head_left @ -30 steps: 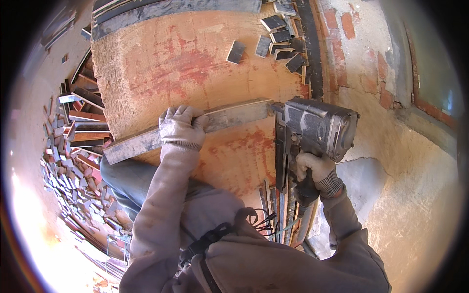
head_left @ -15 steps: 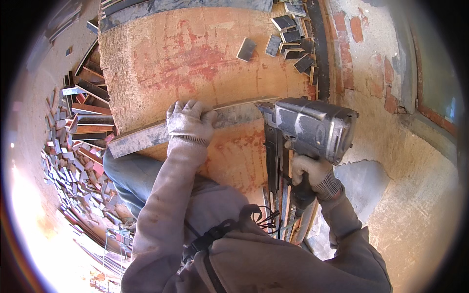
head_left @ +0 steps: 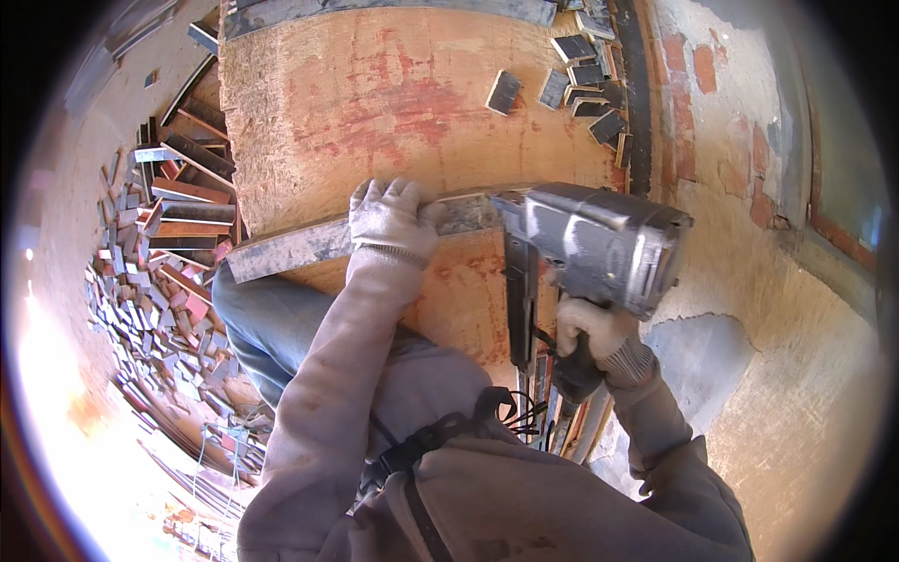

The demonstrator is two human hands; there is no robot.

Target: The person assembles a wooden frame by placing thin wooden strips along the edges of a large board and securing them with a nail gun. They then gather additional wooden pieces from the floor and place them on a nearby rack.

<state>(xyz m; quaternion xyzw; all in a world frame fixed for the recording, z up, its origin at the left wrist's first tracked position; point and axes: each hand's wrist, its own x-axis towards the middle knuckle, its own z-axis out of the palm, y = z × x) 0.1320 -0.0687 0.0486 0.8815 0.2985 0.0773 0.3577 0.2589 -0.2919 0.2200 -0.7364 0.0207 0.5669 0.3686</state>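
My left hand [head_left: 395, 221], in a pale work glove, is closed over a long narrow wooden strip [head_left: 300, 245] with a grey, worn face. The strip lies crosswise on a wide plywood board [head_left: 375, 103] stained with red. Gloved as well, my right hand [head_left: 595, 332] grips the handle of a black nail gun [head_left: 599, 239]. The gun's nose rests at the strip's right end, and its long magazine points back toward me. The gun's body hides that end of the strip, so I cannot see the exact contact.
Small dark-faced wood blocks [head_left: 581, 80] lie at the board's far right corner. Another strip [head_left: 393, 17] crosses its far edge. On the left are stacked strips [head_left: 192, 211] and a heap of offcuts [head_left: 154, 309]. A plastered wall [head_left: 749, 309] with bare brick stands close on the right.
The board, strip and my left hand sit slightly farther right in the picture. The nail gun has stayed nearly in place, its nose still at the strip's right end. Both grips are unchanged.
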